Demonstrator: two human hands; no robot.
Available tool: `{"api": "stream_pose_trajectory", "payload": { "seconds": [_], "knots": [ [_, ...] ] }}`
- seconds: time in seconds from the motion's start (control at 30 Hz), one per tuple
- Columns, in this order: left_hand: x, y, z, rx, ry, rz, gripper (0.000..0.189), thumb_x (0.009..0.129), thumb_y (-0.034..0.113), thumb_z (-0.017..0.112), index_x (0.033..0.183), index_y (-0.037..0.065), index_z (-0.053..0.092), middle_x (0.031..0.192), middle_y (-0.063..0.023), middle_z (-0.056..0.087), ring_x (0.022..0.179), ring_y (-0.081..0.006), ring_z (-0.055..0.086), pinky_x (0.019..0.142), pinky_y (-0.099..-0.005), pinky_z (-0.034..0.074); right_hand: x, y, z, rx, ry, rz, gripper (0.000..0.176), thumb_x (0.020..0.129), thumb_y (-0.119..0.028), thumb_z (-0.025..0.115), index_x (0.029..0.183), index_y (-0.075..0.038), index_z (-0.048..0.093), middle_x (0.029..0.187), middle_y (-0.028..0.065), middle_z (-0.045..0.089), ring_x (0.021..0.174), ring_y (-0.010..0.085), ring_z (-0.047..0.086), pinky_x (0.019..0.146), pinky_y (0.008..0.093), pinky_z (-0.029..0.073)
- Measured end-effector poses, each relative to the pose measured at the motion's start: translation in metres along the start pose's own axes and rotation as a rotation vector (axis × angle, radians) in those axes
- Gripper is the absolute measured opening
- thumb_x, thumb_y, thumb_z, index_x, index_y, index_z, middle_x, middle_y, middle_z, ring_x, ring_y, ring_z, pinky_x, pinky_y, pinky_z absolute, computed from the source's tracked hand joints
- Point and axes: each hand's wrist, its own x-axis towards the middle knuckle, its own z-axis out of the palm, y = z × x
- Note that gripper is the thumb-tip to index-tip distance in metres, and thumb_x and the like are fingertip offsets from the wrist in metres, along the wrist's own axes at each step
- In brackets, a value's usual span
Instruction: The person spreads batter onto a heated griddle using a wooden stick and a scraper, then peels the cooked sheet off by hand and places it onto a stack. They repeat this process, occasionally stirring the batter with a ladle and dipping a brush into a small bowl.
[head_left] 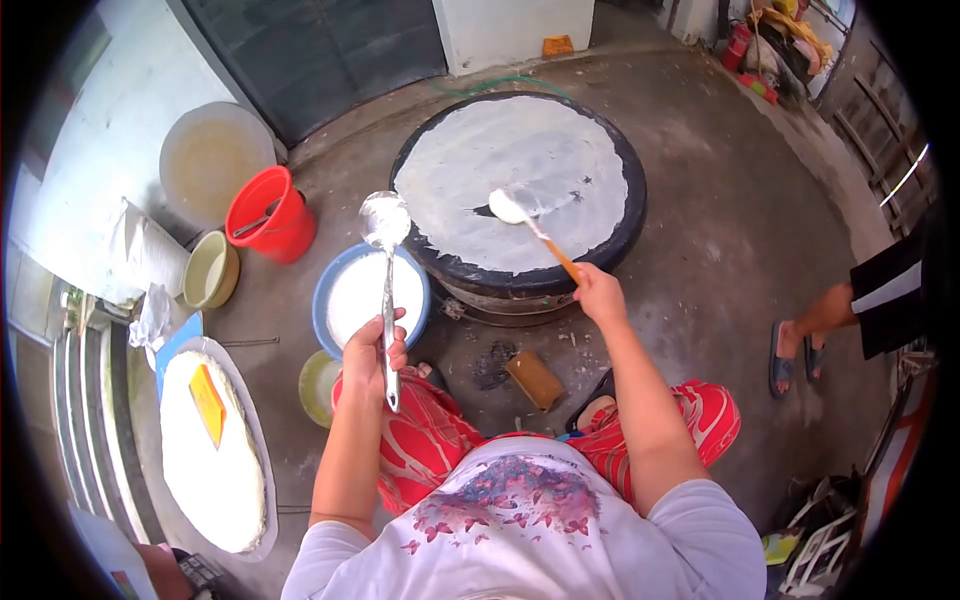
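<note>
The left hand (372, 355) is curled in a fist round the lower shaft of a long silver metal ladle (387, 280); the ladle stands nearly upright in view, its round bowl pointing away from the person above the hand, over the far rim of a blue basin of white batter (322, 300). The right hand (598, 292) pinches the near end of an orange-handled wooden spreader (545, 240); its long axis slants up and left from the hand, the batter-coated head resting on a round black griddle (632, 215) covered in white batter; a red plastic bucket (270, 213) stands to the left.
</note>
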Motion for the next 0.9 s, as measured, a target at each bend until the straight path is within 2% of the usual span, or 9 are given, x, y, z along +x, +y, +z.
{"api": "stream_pose_trajectory", "payload": {
  "seconds": [0.13, 0.23, 0.3, 0.37, 0.43, 0.5, 0.63, 0.77, 0.9],
  "knots": [
    [-0.009, -0.003, 0.008, 0.132, 0.051, 0.012, 0.029, 0.089, 0.018, 0.035, 0.106, -0.003, 0.046, 0.064, -0.0080, 0.050, 0.042, -0.0129, 0.040, 0.038, -0.0252, 0.034, -0.024, -0.001, 0.011, 0.175, 0.075, 0.338, 0.024, 0.091, -0.017, 0.040, 0.106, -0.009, 0.057, 0.058, 0.0075, 0.059, 0.049, 0.0146, 0.058, 0.053, 0.0292, 0.046],
    [-0.006, -0.006, 0.020, 0.168, 0.060, -0.021, 0.027, 0.089, 0.019, 0.035, 0.104, -0.001, 0.045, 0.063, -0.0078, 0.050, 0.042, -0.0134, 0.039, 0.038, -0.0267, 0.034, -0.024, -0.019, 0.046, 0.069, 0.066, 0.062, 0.023, 0.090, -0.016, 0.041, 0.105, -0.007, 0.056, 0.058, 0.0102, 0.058, 0.049, 0.0174, 0.059, 0.054, 0.0300, 0.046],
    [-0.001, -0.009, 0.025, 0.221, 0.020, -0.018, 0.024, 0.090, 0.019, 0.035, 0.101, -0.001, 0.045, 0.064, -0.0082, 0.050, 0.042, -0.0139, 0.040, 0.038, -0.0275, 0.035, -0.016, -0.029, 0.046, 0.130, -0.025, 0.148, 0.023, 0.089, -0.015, 0.042, 0.105, -0.007, 0.056, 0.057, 0.0110, 0.057, 0.050, 0.0191, 0.059, 0.054, 0.0308, 0.046],
    [0.003, -0.012, 0.030, 0.242, 0.026, 0.009, 0.026, 0.089, 0.016, 0.036, 0.103, -0.004, 0.044, 0.064, -0.0092, 0.050, 0.044, -0.0124, 0.042, 0.039, -0.0254, 0.035, -0.010, -0.023, 0.043, -0.011, -0.004, -0.024, 0.023, 0.089, -0.015, 0.041, 0.104, -0.007, 0.056, 0.057, 0.0108, 0.058, 0.051, 0.0194, 0.059, 0.054, 0.0319, 0.046],
    [0.008, -0.015, 0.029, 0.253, 0.013, 0.019, 0.024, 0.090, 0.016, 0.037, 0.101, -0.004, 0.044, 0.063, -0.0092, 0.051, 0.044, -0.0126, 0.042, 0.038, -0.0255, 0.036, -0.015, -0.026, 0.031, 0.003, -0.004, -0.023, 0.023, 0.090, -0.015, 0.040, 0.104, -0.008, 0.056, 0.058, 0.0103, 0.058, 0.051, 0.0192, 0.059, 0.053, 0.0329, 0.046],
    [0.013, -0.017, 0.032, 0.312, 0.024, 0.020, 0.023, 0.091, 0.016, 0.037, 0.101, -0.003, 0.044, 0.063, -0.0093, 0.051, 0.044, -0.0126, 0.043, 0.037, -0.0259, 0.036, -0.030, -0.028, 0.030, 0.086, 0.053, 0.264, 0.023, 0.090, -0.015, 0.040, 0.105, -0.008, 0.057, 0.057, 0.0099, 0.058, 0.051, 0.0183, 0.059, 0.053, 0.0332, 0.046],
    [0.039, -0.028, 0.035, 0.441, 0.051, 0.048, 0.020, 0.091, 0.016, 0.036, 0.091, -0.001, 0.045, 0.063, -0.0099, 0.051, 0.044, -0.0145, 0.044, 0.037, -0.0267, 0.038, -0.037, -0.043, 0.071, 0.167, 0.009, 0.141, 0.024, 0.090, -0.014, 0.039, 0.106, -0.007, 0.056, 0.057, 0.0108, 0.057, 0.051, 0.0168, 0.059, 0.054, 0.0304, 0.046],
    [0.058, -0.032, 0.043, 0.443, 0.052, 0.041, 0.018, 0.090, 0.015, 0.037, 0.089, -0.001, 0.045, 0.064, -0.0100, 0.051, 0.045, -0.0150, 0.045, 0.037, -0.0276, 0.039, -0.031, -0.069, 0.046, 0.231, -0.077, 0.146, 0.023, 0.090, -0.015, 0.039, 0.104, -0.007, 0.056, 0.058, 0.0084, 0.058, 0.053, 0.0181, 0.060, 0.056, 0.0316, 0.046],
    [0.081, -0.042, 0.050, 0.570, 0.120, 0.059, 0.018, 0.087, 0.014, 0.038, 0.089, -0.001, 0.047, 0.067, -0.0093, 0.051, 0.048, -0.0147, 0.046, 0.038, -0.0280, 0.040, -0.042, -0.043, 0.063, 0.094, 0.062, 0.178, 0.024, 0.091, -0.015, 0.036, 0.108, -0.008, 0.053, 0.057, 0.0081, 0.058, 0.054, 0.0200, 0.060, 0.056, 0.0322, 0.045]
  ]
}}
